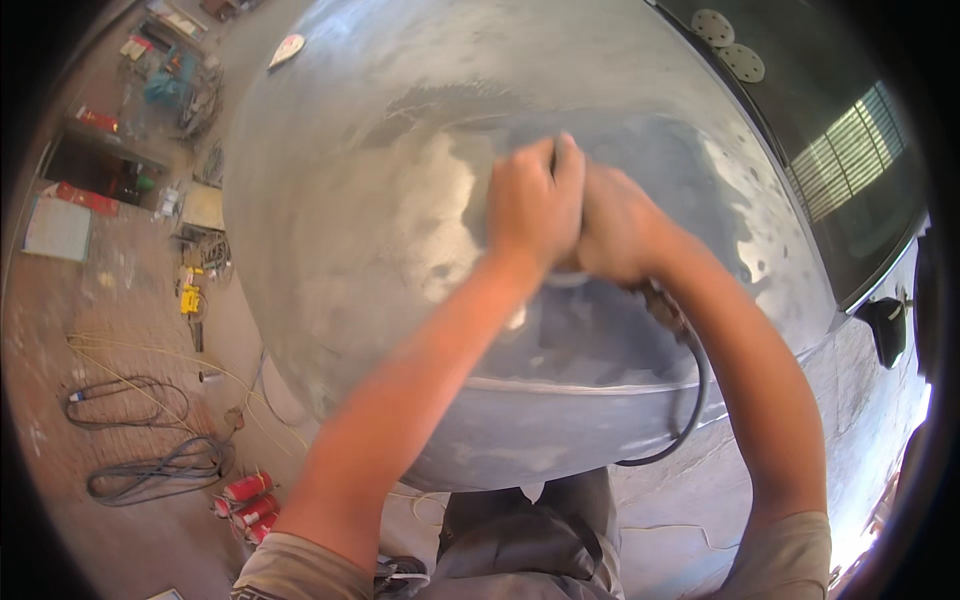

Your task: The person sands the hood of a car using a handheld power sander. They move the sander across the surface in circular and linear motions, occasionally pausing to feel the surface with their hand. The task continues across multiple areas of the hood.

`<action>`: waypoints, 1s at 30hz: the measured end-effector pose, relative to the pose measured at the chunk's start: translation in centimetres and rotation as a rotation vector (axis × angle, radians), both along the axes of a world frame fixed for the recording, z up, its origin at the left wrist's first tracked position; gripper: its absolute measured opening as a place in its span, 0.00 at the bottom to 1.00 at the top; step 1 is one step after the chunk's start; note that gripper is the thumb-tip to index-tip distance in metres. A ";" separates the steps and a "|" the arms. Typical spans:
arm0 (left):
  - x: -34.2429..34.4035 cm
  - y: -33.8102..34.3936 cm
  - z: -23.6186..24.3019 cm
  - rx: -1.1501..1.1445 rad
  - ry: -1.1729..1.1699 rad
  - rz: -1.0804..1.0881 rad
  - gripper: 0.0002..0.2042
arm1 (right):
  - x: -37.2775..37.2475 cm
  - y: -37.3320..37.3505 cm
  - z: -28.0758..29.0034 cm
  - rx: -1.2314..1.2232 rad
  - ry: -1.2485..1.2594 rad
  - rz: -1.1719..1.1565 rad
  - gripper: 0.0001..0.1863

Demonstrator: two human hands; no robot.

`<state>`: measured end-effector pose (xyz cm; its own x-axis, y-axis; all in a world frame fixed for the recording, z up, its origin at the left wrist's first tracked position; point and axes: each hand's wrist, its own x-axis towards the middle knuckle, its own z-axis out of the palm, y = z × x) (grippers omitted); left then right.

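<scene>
Fig.: L hand (530, 205) stacked over R hand (615, 235), both closed on sander (570, 280), mostly hidden, pressed flat to gray car hood (350, 150); hose (690, 400) trails back-right toward person.

- I have a single view here: a head-worn fisheye camera, looking steeply down from above the person's own forearms, which enter from the lower edge.
- It sits close over the grey car hood (400, 200), facing forward toward the windshield (850, 170); the workshop floor (120, 330) curves along the left rim.
</scene>
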<state>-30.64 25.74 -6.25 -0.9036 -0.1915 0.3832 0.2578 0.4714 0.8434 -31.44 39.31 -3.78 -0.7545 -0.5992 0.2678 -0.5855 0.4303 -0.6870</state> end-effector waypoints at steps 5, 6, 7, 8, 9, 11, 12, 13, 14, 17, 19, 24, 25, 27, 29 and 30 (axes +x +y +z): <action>-7.6 1.3 1.1 -0.147 -0.053 -0.055 0.25 | -7.6 1.0 -0.8 0.202 0.072 -0.087 0.17; -7.4 1.0 1.2 -0.135 -0.198 -0.134 0.25 | -7.4 1.1 -0.5 0.202 0.049 -0.037 0.18; -6.6 1.2 0.6 -0.148 -0.173 -0.127 0.25 | -6.7 1.3 -0.3 0.201 0.028 0.016 0.18; -5.7 1.0 -0.1 -0.166 -0.133 -0.114 0.27 | -6.1 1.2 -1.5 0.050 0.172 0.059 0.19; -4.7 1.4 -0.2 -0.176 -0.095 -0.111 0.29 | -5.6 1.1 -3.5 -0.031 0.269 0.053 0.22; -1.3 2.6 0.6 -0.181 -0.267 -0.158 0.36 | -2.4 2.9 -1.7 0.096 0.125 0.113 0.25; 0.0 4.0 1.1 -0.192 -0.287 -0.180 0.37 | -1.8 4.0 -3.7 0.047 0.216 0.094 0.31; 1.6 4.0 1.4 -0.215 -0.319 -0.171 0.38 | -0.4 4.1 -2.4 0.044 0.095 0.114 0.33; 3.1 4.5 1.9 -0.209 -0.340 -0.168 0.39 | 1.1 4.7 -2.4 -0.035 0.084 0.098 0.33; 5.4 6.0 2.8 -0.188 -0.395 -0.187 0.40 | 3.7 5.9 -2.6 -0.057 0.048 0.073 0.34; 5.8 6.7 2.7 -0.168 -0.434 -0.212 0.40 | 4.6 6.7 -1.8 -0.103 -0.047 0.001 0.34; 1.3 9.0 -0.5 -0.221 -0.369 -0.199 0.36 | 1.9 9.2 -3.6 -0.100 0.101 -0.162 0.40; 0.2 9.1 -1.2 -0.240 -0.333 -0.198 0.35 | 1.3 9.6 -3.3 -0.087 0.080 -0.195 0.41; -1.8 9.9 -1.2 -0.289 -0.302 -0.233 0.33 | 0.1 10.8 -2.5 -0.070 0.062 -0.255 0.42; -2.6 9.5 -1.1 -0.364 -0.326 -0.276 0.31 | 0.2 10.8 -2.9 -0.073 0.055 -0.288 0.42; -2.9 9.5 -1.4 -0.380 -0.269 -0.239 0.28 | 0.3 10.5 -3.6 -0.056 0.146 -0.316 0.44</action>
<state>-33.53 35.21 -7.69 -0.9812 0.1393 0.1334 0.1929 0.7116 0.6756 -31.10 49.85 -7.38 -0.8516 -0.3233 0.4127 -0.5234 0.5696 -0.6337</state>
